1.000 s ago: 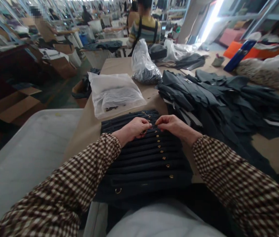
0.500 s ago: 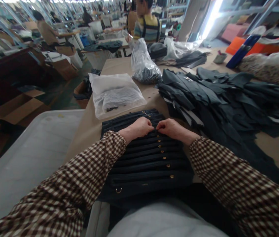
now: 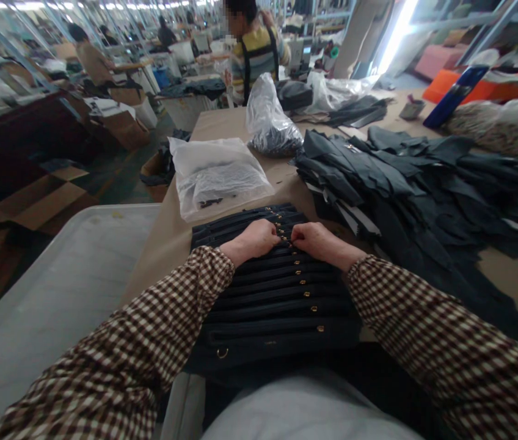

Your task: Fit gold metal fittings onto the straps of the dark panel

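Co-wkr [image 3: 254, 66] moved L, hands [image 3: 259, 237] at zip pcs [image 3: 270, 293], brn tbl [image 3: 215, 122], ctns [image 3: 52, 200]

Dark, nearly black pieces [image 3: 263, 308] lie flat on the desk [image 3: 151, 260] in an overlapping row, each showing a narrow strip like a stair step. Small gold-coloured fittings [image 3: 306, 294] sit one to a strip—a slanting line from the row's 12 o'clock to its 4 o'clock. The nearest piece shows most: a gold-coloured ring [image 3: 222, 353] at 7 o'clock, a faint mark [image 3: 270, 343]—unreadable—at 6 o'clock.
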Action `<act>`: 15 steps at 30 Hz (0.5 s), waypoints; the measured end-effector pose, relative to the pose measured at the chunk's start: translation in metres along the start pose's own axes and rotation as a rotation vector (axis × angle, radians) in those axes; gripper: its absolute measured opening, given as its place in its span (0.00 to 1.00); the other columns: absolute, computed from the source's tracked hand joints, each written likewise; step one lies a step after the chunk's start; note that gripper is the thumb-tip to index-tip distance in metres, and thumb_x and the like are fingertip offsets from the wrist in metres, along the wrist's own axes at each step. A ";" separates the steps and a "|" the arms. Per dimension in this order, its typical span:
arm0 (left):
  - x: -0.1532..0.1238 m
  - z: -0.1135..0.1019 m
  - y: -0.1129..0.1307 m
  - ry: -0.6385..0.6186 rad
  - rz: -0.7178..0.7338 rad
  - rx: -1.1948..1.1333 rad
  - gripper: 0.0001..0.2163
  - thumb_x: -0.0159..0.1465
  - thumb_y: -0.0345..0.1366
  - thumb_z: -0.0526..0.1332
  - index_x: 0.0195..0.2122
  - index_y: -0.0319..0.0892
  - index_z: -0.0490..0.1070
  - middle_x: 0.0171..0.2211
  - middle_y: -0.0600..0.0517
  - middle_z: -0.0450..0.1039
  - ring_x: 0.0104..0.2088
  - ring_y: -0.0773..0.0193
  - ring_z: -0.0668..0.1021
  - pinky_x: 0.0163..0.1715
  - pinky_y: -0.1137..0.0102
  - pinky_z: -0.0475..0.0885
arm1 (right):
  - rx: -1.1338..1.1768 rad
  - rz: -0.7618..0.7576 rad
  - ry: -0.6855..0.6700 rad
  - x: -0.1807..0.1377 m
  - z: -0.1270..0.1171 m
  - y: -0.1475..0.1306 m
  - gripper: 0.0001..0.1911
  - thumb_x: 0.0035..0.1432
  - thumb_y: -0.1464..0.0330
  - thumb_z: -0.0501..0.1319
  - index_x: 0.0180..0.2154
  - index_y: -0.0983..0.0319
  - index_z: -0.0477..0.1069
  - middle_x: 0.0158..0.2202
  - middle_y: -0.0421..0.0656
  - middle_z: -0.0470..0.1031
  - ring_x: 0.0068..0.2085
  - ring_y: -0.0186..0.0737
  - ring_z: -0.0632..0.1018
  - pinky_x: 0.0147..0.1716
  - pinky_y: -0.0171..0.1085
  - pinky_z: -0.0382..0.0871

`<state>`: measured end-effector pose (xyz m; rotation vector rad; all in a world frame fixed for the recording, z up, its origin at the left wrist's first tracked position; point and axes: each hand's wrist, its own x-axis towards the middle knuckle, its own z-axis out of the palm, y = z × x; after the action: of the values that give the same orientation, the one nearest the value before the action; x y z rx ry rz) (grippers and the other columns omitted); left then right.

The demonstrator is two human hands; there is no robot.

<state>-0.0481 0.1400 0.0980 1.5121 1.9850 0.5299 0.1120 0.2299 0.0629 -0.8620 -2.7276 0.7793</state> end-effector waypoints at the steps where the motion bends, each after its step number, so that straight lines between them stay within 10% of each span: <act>1: -0.003 -0.002 -0.001 -0.005 -0.012 -0.022 0.08 0.52 0.28 0.63 0.17 0.39 0.70 0.14 0.56 0.62 0.19 0.70 0.64 0.21 0.75 0.59 | 0.004 -0.006 0.010 -0.001 -0.001 0.000 0.07 0.48 0.77 0.59 0.26 0.61 0.74 0.24 0.39 0.74 0.27 0.33 0.71 0.28 0.32 0.60; 8: -0.026 -0.009 0.006 -0.067 -0.058 -0.500 0.13 0.66 0.43 0.53 0.42 0.40 0.70 0.17 0.59 0.59 0.14 0.72 0.63 0.13 0.78 0.55 | 0.455 0.011 0.156 -0.006 -0.012 -0.038 0.10 0.56 0.65 0.58 0.33 0.64 0.75 0.27 0.41 0.75 0.27 0.33 0.72 0.28 0.32 0.64; 15: -0.034 -0.002 0.012 -0.089 0.008 -0.908 0.17 0.62 0.51 0.58 0.40 0.40 0.69 0.21 0.56 0.64 0.15 0.73 0.64 0.10 0.80 0.52 | 0.932 0.013 0.092 -0.012 -0.004 -0.061 0.13 0.49 0.62 0.63 0.35 0.65 0.74 0.27 0.39 0.75 0.25 0.29 0.70 0.26 0.31 0.65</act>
<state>-0.0340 0.1107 0.1141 0.9333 1.3457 1.1447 0.0936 0.1821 0.0988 -0.6431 -1.8927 1.7253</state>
